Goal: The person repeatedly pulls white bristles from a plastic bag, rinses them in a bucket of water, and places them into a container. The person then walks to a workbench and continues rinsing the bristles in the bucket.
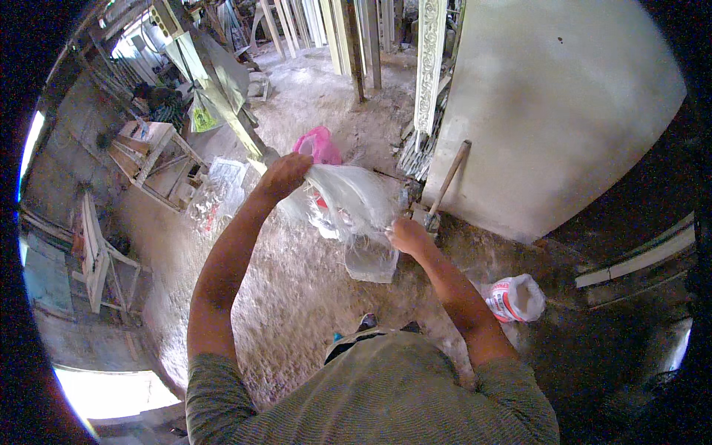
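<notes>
A bundle of long white fibre strands (352,191) stretches between my hands, its loose ends fanning out. My left hand (288,175) is closed round the bundle's upper left end. At the lower right, my right hand (409,237) pinches the strands with its fingers together. Just beyond my left hand is a pink plastic bag (319,145). Below the strands, a pale grey block-like container (371,261) sits on the floor, partly covered by them. Something white and red behind the fibres is mostly hidden.
A long-handled tool (449,178) leans by a large pale panel (549,126) at right. An open white and red sack (515,298) stands to the right. Wooden stands (159,156) are at left, and an ornate white moulding (430,67) rises at the back.
</notes>
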A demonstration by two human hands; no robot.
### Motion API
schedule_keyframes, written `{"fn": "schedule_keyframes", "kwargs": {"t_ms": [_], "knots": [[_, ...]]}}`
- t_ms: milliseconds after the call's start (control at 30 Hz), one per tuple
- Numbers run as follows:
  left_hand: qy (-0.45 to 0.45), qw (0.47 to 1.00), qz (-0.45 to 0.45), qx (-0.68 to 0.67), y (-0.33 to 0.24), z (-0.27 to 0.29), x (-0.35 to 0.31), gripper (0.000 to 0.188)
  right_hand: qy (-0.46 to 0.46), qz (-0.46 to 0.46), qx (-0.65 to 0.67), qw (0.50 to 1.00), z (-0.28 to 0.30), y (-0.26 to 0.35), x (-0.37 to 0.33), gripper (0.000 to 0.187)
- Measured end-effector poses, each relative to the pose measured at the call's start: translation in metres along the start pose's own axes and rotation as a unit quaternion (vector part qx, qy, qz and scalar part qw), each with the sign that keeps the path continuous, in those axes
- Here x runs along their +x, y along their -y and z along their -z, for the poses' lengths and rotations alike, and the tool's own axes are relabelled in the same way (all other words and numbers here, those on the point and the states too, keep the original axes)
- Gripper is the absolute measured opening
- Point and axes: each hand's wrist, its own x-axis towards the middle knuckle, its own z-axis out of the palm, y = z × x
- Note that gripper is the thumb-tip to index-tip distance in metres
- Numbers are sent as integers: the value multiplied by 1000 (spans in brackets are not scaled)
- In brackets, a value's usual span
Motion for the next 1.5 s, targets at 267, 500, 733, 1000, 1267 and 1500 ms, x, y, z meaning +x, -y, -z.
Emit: {"fn": "schedule_keyframes", "kwargs": {"t_ms": [267, 500, 733, 1000, 1267, 1500], "knots": [[-3, 984, 166, -67, 26, 15, -5, 20, 46, -173, -21, 984, -91, -109, -53, 33], [113, 947, 296, 51, 44, -10, -5, 28, -119, -163, 203, 958, -35, -5, -38, 32], [264, 879, 393, -53, 10, -9, 28, 36, -106, -34, 174, 978, 15, 124, 27, 25], [214, 906, 358, -66, 6, -17, 21, 49, -130, -82, 59, 986, 5, 105, 98, 21], [142, 920, 351, -100, 54, -30, -8, 34, -219, -6, 52, 974, -83, 14, 42, 24], [183, 924, 298, -158, 74, -14, -5, 26, -73, -35, -25, 996, -168, -110, -19, 23]]}}
